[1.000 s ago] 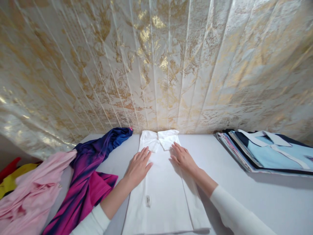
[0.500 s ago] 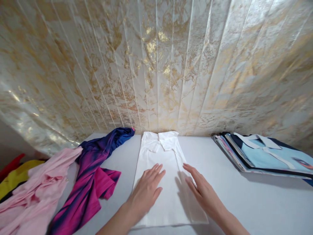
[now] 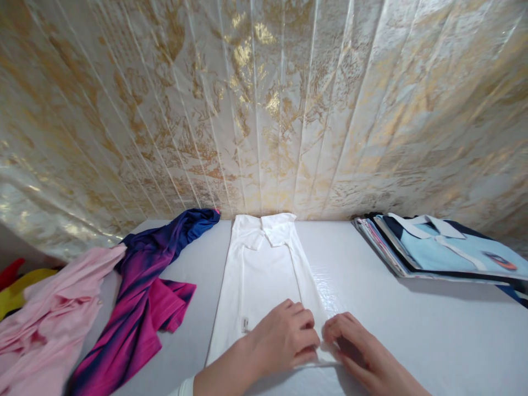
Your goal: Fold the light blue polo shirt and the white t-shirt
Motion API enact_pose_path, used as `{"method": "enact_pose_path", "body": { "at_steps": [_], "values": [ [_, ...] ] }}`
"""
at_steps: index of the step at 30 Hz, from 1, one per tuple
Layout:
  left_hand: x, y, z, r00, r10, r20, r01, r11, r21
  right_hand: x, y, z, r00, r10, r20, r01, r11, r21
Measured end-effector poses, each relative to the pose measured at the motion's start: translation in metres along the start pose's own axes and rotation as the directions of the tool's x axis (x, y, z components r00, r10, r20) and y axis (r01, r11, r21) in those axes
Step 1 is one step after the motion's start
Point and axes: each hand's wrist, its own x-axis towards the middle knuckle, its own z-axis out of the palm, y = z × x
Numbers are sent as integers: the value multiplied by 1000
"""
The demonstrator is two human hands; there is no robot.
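A white collared shirt lies folded into a long panel on the table, its collar at the far end against the backdrop. On its inner left side a small label shows. My left hand reaches across the near part of the shirt, its fingers curled down on the cloth near the right corner. Beside it, my right hand pinches that near right corner between thumb and fingers. The fingertips of both hands are partly hidden.
On the left lie a purple and pink garment, a crumpled pink garment and a yellow one. A stack of folded shirts sits at the right, a light blue one on top. Behind the white table hangs a gold-patterned curtain.
My left hand has gone from lying flat at the shirt's middle to its near right side, fingers now curled. My right hand has come down to the near right corner and closed there.
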Motion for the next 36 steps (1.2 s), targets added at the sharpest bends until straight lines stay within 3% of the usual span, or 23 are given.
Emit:
{"method": "enact_pose_path", "body": {
  "at_steps": [7,14,18,24,29,36],
  "values": [
    [4,5,3,999,-9,-46,8,1000,-21,2,-10,-3,998,20,56,-17,999,-45],
    [2,2,8,996,40,-78,-41,999,-15,0,5,-4,1000,7,15,-7,1000,-4],
    [1,2,8,994,34,-99,-37,999,-25,0,6,-10,999,34,36,-32,997,-66],
    [1,13,1,985,125,-122,-125,992,4,-4,7,-17,997,49,62,-41,992,-123],
    [6,28,-4,996,76,-53,-77,997,-21,-5,11,-21,997,70,29,-65,988,-140],
    [22,40,16,991,-77,-109,81,996,34,-1,14,-16,998,43,-47,-50,984,-173]
  ]
}}
